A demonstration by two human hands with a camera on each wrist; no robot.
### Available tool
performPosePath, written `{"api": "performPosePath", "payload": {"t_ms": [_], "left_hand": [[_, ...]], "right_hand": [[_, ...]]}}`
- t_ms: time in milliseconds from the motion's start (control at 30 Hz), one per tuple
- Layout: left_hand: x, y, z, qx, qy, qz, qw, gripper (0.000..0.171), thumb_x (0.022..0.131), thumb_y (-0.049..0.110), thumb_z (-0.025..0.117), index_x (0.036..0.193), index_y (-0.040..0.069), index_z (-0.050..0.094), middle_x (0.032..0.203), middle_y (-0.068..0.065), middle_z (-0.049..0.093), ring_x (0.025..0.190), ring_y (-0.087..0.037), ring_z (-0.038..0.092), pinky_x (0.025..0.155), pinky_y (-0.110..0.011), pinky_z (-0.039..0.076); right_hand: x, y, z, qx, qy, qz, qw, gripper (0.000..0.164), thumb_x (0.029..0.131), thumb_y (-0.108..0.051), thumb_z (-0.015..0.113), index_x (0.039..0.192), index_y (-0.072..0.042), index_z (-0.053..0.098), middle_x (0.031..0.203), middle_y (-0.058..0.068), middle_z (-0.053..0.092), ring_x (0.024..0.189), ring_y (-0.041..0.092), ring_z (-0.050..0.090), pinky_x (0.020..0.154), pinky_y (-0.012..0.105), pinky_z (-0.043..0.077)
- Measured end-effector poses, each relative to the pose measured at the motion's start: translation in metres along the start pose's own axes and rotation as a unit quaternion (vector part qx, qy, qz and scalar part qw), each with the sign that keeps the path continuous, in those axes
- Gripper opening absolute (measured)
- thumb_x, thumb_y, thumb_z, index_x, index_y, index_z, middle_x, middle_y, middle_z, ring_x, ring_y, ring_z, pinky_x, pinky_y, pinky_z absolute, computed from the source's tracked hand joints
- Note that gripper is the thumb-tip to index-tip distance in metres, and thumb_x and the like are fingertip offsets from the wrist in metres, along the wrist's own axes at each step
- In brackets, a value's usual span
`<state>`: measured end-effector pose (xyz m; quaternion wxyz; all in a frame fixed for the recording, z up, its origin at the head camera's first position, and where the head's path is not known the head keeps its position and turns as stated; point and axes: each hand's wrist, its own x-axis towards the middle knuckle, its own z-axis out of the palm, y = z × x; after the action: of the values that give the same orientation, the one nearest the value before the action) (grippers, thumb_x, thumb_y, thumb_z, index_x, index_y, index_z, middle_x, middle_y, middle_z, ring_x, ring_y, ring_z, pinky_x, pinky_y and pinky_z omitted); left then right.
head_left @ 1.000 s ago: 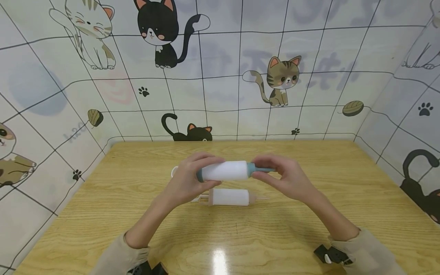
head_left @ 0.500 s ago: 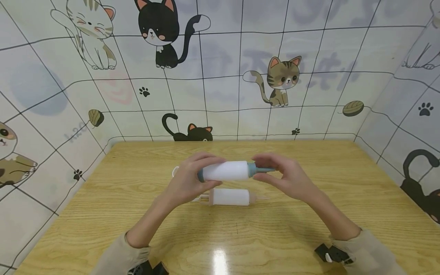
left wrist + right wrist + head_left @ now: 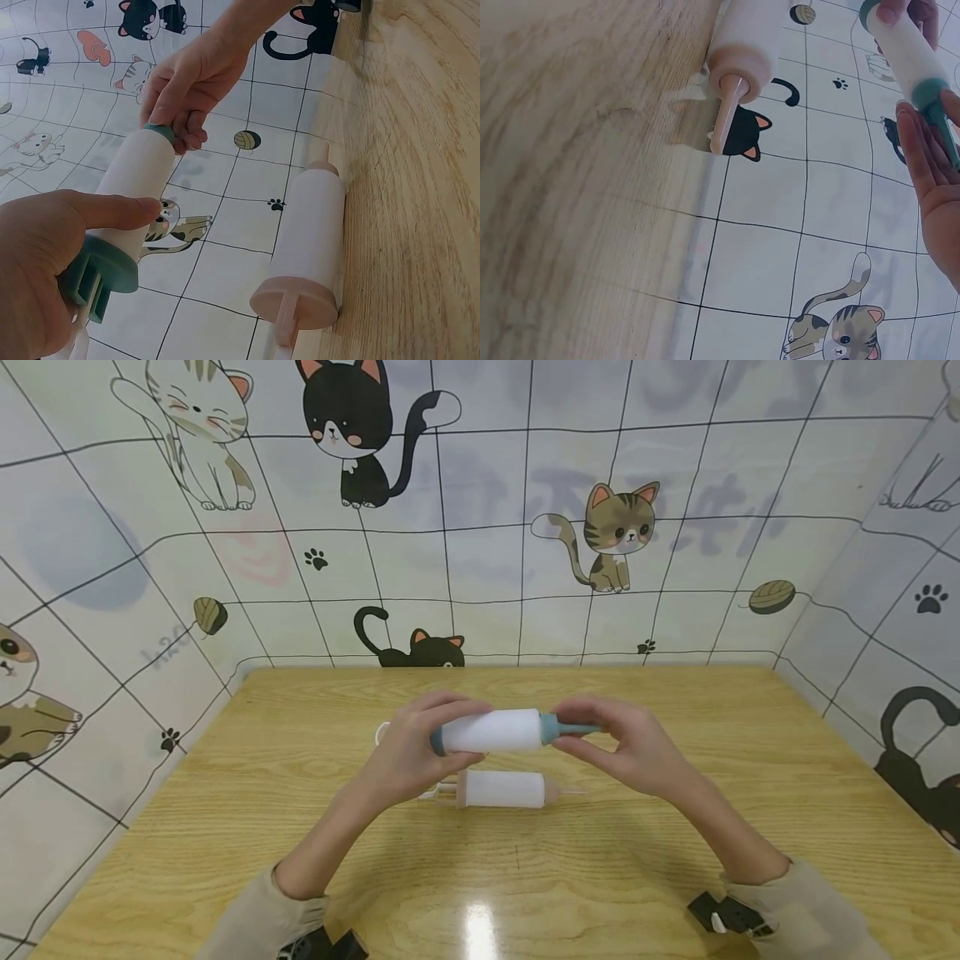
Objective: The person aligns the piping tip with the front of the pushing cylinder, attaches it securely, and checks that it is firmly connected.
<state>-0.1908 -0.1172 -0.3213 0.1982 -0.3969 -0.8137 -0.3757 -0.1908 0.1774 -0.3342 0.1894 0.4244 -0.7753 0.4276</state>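
My left hand (image 3: 420,739) grips a white-barrelled syringe (image 3: 495,731) near its teal plunger end, holding it sideways above the table. A white ring handle (image 3: 381,733) shows beyond the left hand. At the other end, the thumb and fingertips of my right hand (image 3: 618,743) pinch the teal nozzle collar (image 3: 549,728), and the long teal tip extends between its fingers. In the left wrist view, the teal flange (image 3: 105,264) lies beside the left palm. A similar syringe with pale pink ends (image 3: 502,789) lies on the table just in front.
The wooden table (image 3: 517,877) carries the second syringe, its thin pink tip (image 3: 727,120) pointing right. Walls covered in cat-patterned sheeting (image 3: 487,560) stand at the back and both sides. Black wrist cameras (image 3: 727,914) sit at the sleeve cuffs.
The right fingertips loosen slightly at the teal collar half a second ago and now close on it again. The left hand and the syringes stay almost in place.
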Motion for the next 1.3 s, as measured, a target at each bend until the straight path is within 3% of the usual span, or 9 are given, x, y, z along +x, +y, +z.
{"api": "performPosePath", "payload": {"t_ms": [167, 400, 500, 600, 733, 800, 1033, 1300], "left_hand": [[-0.0001, 0.0004, 0.0003, -0.001, 0.002, 0.001, 1.0000, 0.049, 0.074, 0.003, 0.090, 0.120, 0.007, 0.073, 0.117, -0.008, 0.069, 0.108, -0.027, 0.064, 0.083, -0.041, 0.058], [-0.0004, 0.0005, 0.0021, -0.004, -0.001, 0.001, 1.0000, 0.050, 0.072, 0.003, 0.091, 0.119, 0.008, 0.073, 0.116, -0.007, 0.069, 0.108, -0.025, 0.063, 0.084, -0.040, 0.057], [-0.0002, 0.0009, 0.0021, -0.003, -0.001, 0.005, 1.0000, 0.051, 0.072, 0.003, 0.091, 0.119, 0.008, 0.073, 0.116, -0.007, 0.069, 0.108, -0.025, 0.064, 0.084, -0.039, 0.057], [-0.0001, 0.0008, 0.0017, 0.001, -0.002, 0.006, 1.0000, 0.051, 0.072, 0.003, 0.091, 0.119, 0.007, 0.073, 0.117, -0.008, 0.069, 0.108, -0.026, 0.064, 0.084, -0.040, 0.057], [-0.0003, -0.0007, 0.0016, 0.003, -0.005, 0.003, 1.0000, 0.051, 0.073, 0.004, 0.091, 0.120, 0.008, 0.073, 0.118, -0.007, 0.069, 0.108, -0.026, 0.064, 0.083, -0.041, 0.058], [-0.0002, -0.0013, 0.0016, 0.003, -0.006, 0.000, 1.0000, 0.050, 0.073, 0.004, 0.090, 0.120, 0.008, 0.073, 0.118, -0.007, 0.069, 0.108, -0.026, 0.064, 0.083, -0.040, 0.058], [-0.0003, -0.0010, 0.0016, 0.000, -0.006, -0.002, 1.0000, 0.050, 0.073, 0.003, 0.090, 0.120, 0.008, 0.073, 0.117, -0.006, 0.069, 0.108, -0.025, 0.063, 0.084, -0.040, 0.057], [-0.0012, 0.0008, 0.0032, 0.001, -0.001, 0.003, 1.0000, 0.051, 0.071, 0.002, 0.091, 0.119, 0.007, 0.073, 0.116, -0.007, 0.069, 0.108, -0.027, 0.063, 0.084, -0.041, 0.057]], "right_hand": [[-0.0010, 0.0010, 0.0008, 0.006, 0.002, 0.006, 1.000, 0.034, 0.084, 0.010, 0.075, 0.115, -0.003, 0.070, 0.104, 0.005, 0.074, 0.089, 0.013, 0.071, 0.078, 0.025, 0.058], [-0.0024, 0.0025, 0.0015, 0.022, 0.005, 0.021, 1.000, 0.018, 0.091, 0.009, 0.067, 0.104, -0.002, 0.073, 0.083, 0.001, 0.073, 0.068, 0.014, 0.070, 0.066, 0.026, 0.059], [-0.0028, 0.0019, -0.0005, 0.015, -0.002, 0.042, 0.999, 0.015, 0.094, 0.005, 0.066, 0.106, -0.003, 0.072, 0.086, 0.000, 0.074, 0.071, 0.011, 0.070, 0.068, 0.026, 0.059], [-0.0033, 0.0006, -0.0041, 0.007, -0.006, 0.049, 0.999, 0.025, 0.091, 0.004, 0.070, 0.115, -0.002, 0.070, 0.101, 0.004, 0.075, 0.086, 0.012, 0.072, 0.076, 0.027, 0.058], [-0.0022, -0.0013, -0.0068, 0.000, -0.005, 0.023, 1.000, 0.047, 0.081, 0.008, 0.078, 0.125, -0.002, 0.065, 0.115, 0.008, 0.072, 0.098, 0.016, 0.071, 0.083, 0.027, 0.057], [-0.0010, -0.0011, -0.0069, -0.003, -0.004, 0.005, 1.000, 0.051, 0.078, 0.010, 0.081, 0.124, -0.003, 0.065, 0.114, 0.008, 0.071, 0.095, 0.017, 0.071, 0.083, 0.026, 0.057], [0.0003, 0.0017, -0.0038, -0.009, -0.002, -0.029, 1.000, 0.044, 0.076, 0.011, 0.082, 0.115, -0.007, 0.070, 0.108, 0.004, 0.073, 0.089, 0.015, 0.072, 0.079, 0.026, 0.058], [-0.0026, 0.0020, -0.0035, -0.032, 0.002, -0.004, 0.999, 0.033, 0.083, 0.006, 0.078, 0.113, -0.006, 0.072, 0.104, 0.003, 0.074, 0.088, 0.012, 0.071, 0.077, 0.023, 0.057]]}}
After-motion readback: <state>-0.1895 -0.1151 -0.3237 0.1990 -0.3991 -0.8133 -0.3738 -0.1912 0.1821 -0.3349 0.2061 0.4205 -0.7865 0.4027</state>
